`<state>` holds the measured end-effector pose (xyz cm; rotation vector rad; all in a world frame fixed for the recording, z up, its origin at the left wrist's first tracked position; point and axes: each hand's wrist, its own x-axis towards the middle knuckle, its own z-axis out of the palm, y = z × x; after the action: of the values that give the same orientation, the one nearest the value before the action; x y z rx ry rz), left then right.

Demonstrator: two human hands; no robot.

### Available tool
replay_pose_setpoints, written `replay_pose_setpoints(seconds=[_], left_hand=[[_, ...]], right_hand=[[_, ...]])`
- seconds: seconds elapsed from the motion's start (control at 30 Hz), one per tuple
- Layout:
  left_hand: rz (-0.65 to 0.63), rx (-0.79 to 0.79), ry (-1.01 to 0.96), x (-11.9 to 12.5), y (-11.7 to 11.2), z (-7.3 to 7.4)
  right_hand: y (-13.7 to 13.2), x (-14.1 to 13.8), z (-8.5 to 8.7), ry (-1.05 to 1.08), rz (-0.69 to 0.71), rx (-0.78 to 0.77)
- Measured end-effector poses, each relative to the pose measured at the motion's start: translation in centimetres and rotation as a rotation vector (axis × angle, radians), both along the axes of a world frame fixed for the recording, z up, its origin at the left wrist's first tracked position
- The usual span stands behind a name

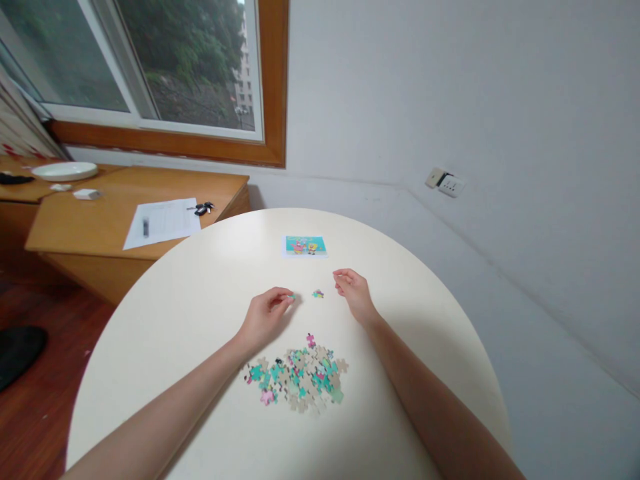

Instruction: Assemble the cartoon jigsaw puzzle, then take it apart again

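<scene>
A teal jigsaw puzzle piece is pinched between the thumb and fingertips of my left hand, just over the round white table. Right of it lies a small cluster of puzzle pieces, apart from both hands. My right hand hovers on the cluster's other side, fingers curled together; whether anything sits in them is hidden. Closer to me spreads a heap of loose jigsaw pieces, some teal or pink side up, others grey back up. Beyond the hands lies a cartoon picture card.
A wooden desk stands behind the table at left, bearing a printed sheet, keys, a small white box and a white plate. A wall socket is at right, a window above the desk.
</scene>
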<state>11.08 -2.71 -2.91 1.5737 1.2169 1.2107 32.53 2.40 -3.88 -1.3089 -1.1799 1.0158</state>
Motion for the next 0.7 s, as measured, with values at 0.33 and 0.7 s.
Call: replay_pose_setpoints(seconds=[0.33,0.7], left_hand=[[0.037,0.056,-0.031,-0.11,0.23,-0.23],[0.098,0.107,-0.076,-0.27,0.59,-0.32]], right_hand=[[-0.06,-0.02,-0.01,0.027,-0.005,-0.005],[-0.1,-0.64,-0.42,-0.063,0.029,0.06]])
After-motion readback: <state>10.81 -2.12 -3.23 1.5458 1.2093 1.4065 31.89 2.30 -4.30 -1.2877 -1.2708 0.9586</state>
